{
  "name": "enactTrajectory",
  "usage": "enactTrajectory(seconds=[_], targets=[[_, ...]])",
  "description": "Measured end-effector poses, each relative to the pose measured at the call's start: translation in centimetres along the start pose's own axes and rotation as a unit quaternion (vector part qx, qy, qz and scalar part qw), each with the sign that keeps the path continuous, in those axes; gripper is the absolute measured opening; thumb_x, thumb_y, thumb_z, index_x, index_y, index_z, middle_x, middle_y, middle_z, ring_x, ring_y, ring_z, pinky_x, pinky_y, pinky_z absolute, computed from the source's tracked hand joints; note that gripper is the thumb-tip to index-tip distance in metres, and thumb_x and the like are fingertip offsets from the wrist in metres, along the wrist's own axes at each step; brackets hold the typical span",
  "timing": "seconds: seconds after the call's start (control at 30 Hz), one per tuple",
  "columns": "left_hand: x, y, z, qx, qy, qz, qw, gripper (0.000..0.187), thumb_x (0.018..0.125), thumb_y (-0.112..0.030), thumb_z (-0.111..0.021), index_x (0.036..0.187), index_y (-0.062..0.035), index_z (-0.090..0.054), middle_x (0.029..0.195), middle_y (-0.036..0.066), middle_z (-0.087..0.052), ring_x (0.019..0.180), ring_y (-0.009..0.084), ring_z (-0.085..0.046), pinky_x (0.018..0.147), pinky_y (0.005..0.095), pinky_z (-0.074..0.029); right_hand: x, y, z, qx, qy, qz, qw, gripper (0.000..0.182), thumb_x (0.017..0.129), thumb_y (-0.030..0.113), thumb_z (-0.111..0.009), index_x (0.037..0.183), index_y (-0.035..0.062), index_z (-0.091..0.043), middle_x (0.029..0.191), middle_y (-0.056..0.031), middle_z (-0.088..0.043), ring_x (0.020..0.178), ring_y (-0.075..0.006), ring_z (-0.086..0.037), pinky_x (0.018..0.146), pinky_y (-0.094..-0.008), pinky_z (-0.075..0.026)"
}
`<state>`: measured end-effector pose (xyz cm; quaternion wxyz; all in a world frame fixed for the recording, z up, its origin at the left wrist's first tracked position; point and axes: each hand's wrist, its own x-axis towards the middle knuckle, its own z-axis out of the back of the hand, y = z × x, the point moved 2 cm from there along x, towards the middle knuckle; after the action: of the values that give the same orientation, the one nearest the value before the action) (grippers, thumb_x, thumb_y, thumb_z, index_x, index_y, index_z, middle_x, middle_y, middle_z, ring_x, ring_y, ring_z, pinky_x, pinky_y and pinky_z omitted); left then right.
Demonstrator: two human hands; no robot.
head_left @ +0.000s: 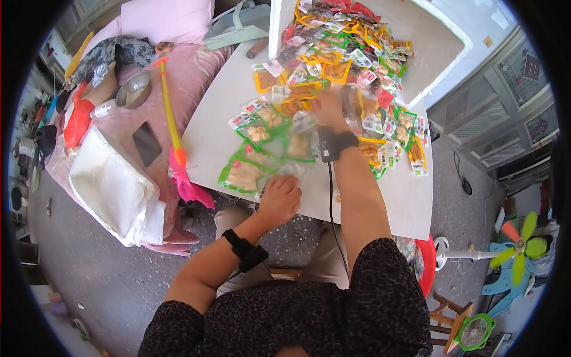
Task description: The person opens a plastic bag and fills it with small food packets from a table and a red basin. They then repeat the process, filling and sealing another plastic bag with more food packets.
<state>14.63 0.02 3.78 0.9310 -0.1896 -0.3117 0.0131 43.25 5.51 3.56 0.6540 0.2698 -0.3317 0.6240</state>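
Note:
My left hand is at the front edge of the white table, fingers curled on a clear plastic bag. Beside it lie green-edged snack packets with pale food inside. Farther forward, my right hand reaches in among yellow-edged snack packets; motion smears its fingers, so whether it grips one cannot be made out. Another green-edged packet lies blurred between the hands. Each wrist wears a black strap, and a cable runs from the right one.
A white foam box on its side spills a heap of packets onto the table. To the left, a pink-covered bed holds a foam lid, a metal bowl and a phone. A fan stands at right.

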Motion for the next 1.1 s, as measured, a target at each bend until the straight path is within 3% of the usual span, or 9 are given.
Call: enactTrajectory(seconds=[0.07,0.13,0.37,0.43,0.6,0.7,0.9,1.03,1.1], targets=[[0.0,0.1,0.0,0.002,-0.002,0.001,1.0,0.011,0.061,-0.01,-0.054,0.07,-0.0043,-0.049,0.091,0.013,-0.048,0.092,0.0286,-0.045,0.078,0.0404,-0.034,-1.3,-0.9,0.6,0.219,-0.014,-0.117,0.969,0.01,0.07,0.013,-0.053,0.071,0.0042,-0.048,0.057,-0.0012,-0.044,0.047,-0.0111,-0.044,0.04,-0.0225,-0.035],[-0.1,0.0,0.0,0.004,-0.004,0.0,1.0,0.011,0.061,-0.01,-0.054,0.07,-0.0043,-0.049,0.092,0.013,-0.049,0.092,0.0283,-0.045,0.079,0.0398,-0.034,-2.3,-1.3,2.1,0.321,-0.009,-0.17,0.932,0.007,0.07,0.011,-0.051,0.07,0.005,-0.048,0.055,-0.0008,-0.043,0.044,-0.01,-0.042,0.037,-0.0216,-0.032],[-0.1,0.0,-0.1,0.014,-0.004,0.0,1.0,0.009,0.062,-0.011,-0.052,0.068,-0.0055,-0.049,0.089,0.011,-0.049,0.089,0.0274,-0.046,0.077,0.0393,-0.034,-5.5,-1.7,8.6,0.365,0.045,-0.197,0.909,0.012,0.069,0.005,-0.048,0.08,0.0022,-0.051,0.057,-0.0024,-0.046,0.044,-0.0097,-0.042,0.037,-0.0197,-0.033],[-0.2,0.0,-0.3,0.022,-0.002,0.002,1.0,0.008,0.062,-0.011,-0.052,0.068,-0.0058,-0.049,0.088,0.011,-0.048,0.088,0.027,-0.046,0.076,0.0391,-0.034,-6.3,-1.1,10.0,0.378,0.069,-0.27,0.883,0.013,0.07,0.005,-0.047,0.082,0.0017,-0.052,0.059,-0.0029,-0.047,0.046,-0.0102,-0.044,0.038,-0.0194,-0.034],[-0.4,0.1,-0.6,0.022,0.021,0.02,0.999,0.009,0.062,-0.01,-0.052,0.069,-0.0048,-0.049,0.091,0.011,-0.048,0.093,0.0278,-0.045,0.08,0.0394,-0.033,-7.5,0.7,12.0,0.466,0.066,-0.514,0.717,0.014,0.072,0.005,-0.047,0.085,0.0023,-0.051,0.067,-0.0038,-0.049,0.052,-0.0126,-0.049,0.042,-0.0209,-0.039],[-0.5,0.2,-0.9,0.029,0.026,0.022,0.999,0.009,0.063,-0.009,-0.053,0.07,-0.0045,-0.049,0.093,0.011,-0.048,0.095,0.0283,-0.045,0.082,0.0398,-0.033,-6.8,2.9,13.9,0.535,0.027,-0.626,0.567,0.014,0.074,0.005,-0.047,0.087,0.0031,-0.05,0.07,-0.0037,-0.05,0.055,-0.0135,-0.051,0.046,-0.0224,-0.042],[-0.8,0.3,-0.8,0.02,0.014,0.02,1.0,0.011,0.064,-0.01,-0.052,0.073,-0.0051,-0.049,0.093,0.01,-0.049,0.095,0.0277,-0.045,0.081,0.0393,-0.034,-7.9,5.4,15.4,0.566,-0.086,-0.588,0.571,0.011,0.075,0.004,-0.048,0.086,0.004,-0.049,0.078,-0.0037,-0.051,0.063,-0.0133,-0.052,0.055,-0.023,-0.045],[-0.9,0.3,-0.8,0.037,0.01,0.012,0.999,0.011,0.064,-0.011,-0.052,0.073,-0.0053,-0.049,0.093,0.009,-0.05,0.094,0.0272,-0.046,0.081,0.0387,-0.034,-9.7,7.2,15.5,0.531,-0.108,-0.581,0.608,0.009,0.076,0.003,-0.047,0.085,0.0043,-0.049,0.08,-0.0032,-0.052,0.066,-0.012,-0.052,0.057,-0.0233,-0.045],[-0.8,0.4,-0.6,0.03,0.05,0.032,0.998,0.01,0.065,-0.011,-0.052,0.073,-0.0054,-0.049,0.093,0.009,-0.05,0.094,0.027,-0.046,0.081,0.0384,-0.034,-10.7,7.9,15.2,0.514,-0.112,-0.588,0.615,0.01,0.076,0.002,-0.047,0.085,0.0045,-0.049,0.08,-0.0028,-0.051,0.066,-0.0111,-0.051,0.058,-0.0236,-0.046]])
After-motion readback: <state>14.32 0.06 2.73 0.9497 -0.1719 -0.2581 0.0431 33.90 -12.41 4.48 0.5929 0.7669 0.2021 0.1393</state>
